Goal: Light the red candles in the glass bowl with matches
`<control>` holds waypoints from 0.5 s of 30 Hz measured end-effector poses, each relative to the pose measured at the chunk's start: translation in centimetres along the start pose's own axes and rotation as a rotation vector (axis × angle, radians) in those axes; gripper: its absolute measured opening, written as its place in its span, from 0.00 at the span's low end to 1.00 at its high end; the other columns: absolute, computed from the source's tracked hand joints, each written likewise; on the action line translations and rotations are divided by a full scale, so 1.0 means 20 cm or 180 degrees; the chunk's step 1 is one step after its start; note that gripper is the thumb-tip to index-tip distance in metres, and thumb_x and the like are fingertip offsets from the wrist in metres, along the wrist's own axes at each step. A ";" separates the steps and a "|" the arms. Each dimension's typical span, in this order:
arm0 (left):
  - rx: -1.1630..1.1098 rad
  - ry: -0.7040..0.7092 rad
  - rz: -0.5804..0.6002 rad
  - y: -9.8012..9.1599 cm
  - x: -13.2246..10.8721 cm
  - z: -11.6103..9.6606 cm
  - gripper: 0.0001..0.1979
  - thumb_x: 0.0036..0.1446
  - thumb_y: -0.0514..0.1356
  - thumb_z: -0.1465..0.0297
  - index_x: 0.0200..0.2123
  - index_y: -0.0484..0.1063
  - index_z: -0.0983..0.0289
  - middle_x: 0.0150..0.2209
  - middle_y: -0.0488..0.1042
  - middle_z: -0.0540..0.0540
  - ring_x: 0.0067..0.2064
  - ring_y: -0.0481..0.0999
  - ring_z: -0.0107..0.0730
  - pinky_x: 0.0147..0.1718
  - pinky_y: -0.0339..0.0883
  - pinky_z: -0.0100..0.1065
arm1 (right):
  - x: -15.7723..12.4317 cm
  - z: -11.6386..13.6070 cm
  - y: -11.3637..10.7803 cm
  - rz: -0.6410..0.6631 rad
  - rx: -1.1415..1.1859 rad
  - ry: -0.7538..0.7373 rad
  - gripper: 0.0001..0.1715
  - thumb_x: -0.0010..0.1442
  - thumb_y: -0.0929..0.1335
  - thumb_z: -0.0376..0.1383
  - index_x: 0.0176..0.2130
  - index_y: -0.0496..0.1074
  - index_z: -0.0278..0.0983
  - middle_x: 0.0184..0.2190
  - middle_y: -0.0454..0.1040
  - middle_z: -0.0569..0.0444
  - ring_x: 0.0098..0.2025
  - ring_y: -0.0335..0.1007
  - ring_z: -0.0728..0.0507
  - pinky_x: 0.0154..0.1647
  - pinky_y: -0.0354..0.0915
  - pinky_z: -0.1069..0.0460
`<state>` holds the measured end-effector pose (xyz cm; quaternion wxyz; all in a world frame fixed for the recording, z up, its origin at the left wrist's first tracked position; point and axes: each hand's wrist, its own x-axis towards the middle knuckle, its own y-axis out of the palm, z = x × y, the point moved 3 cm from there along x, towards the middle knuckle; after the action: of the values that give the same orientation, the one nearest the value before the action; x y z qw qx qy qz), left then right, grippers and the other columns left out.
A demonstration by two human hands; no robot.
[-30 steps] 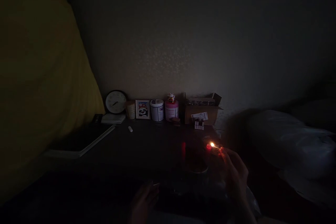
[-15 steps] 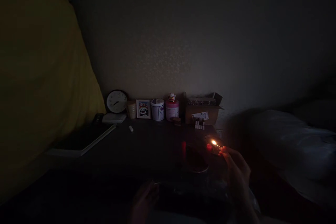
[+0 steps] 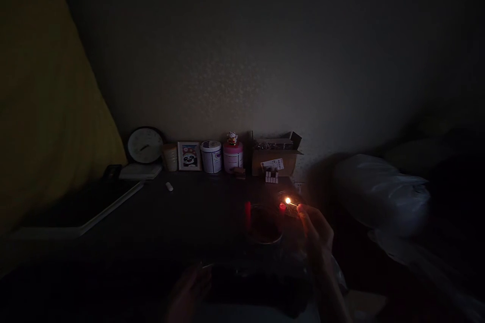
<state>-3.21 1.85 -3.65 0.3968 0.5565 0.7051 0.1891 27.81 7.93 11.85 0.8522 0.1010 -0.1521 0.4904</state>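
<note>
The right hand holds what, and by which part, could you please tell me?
The right hand pinches a lit match by the end away from its flame.

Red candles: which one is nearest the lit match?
The right candle: the flame on the match in the right hand shows just beside its top. The left candle shows farther left, well apart from the flame.

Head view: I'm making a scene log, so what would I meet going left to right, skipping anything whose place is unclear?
Yellow cloth, round clock, beige container, panda picture, white tub, pink-lidded tub, upright red stick, red stub, lit match, right hand, pale bag.
</note>
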 end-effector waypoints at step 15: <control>-0.0012 0.0057 -0.0063 -0.04 0.04 0.04 0.12 0.38 0.63 0.64 0.31 0.75 0.57 0.42 0.79 0.61 0.64 0.49 0.52 0.58 0.53 0.57 | 0.01 -0.02 0.02 0.0101 0.0128 0.0098 0.20 0.48 0.70 0.49 0.34 0.73 0.36 0.33 0.76 0.53 0.39 0.70 0.42 0.38 0.64 0.51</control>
<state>-3.18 2.18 -4.86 0.3934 0.5470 0.7137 0.1914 27.53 8.39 11.54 0.8443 0.1081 -0.1307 0.5082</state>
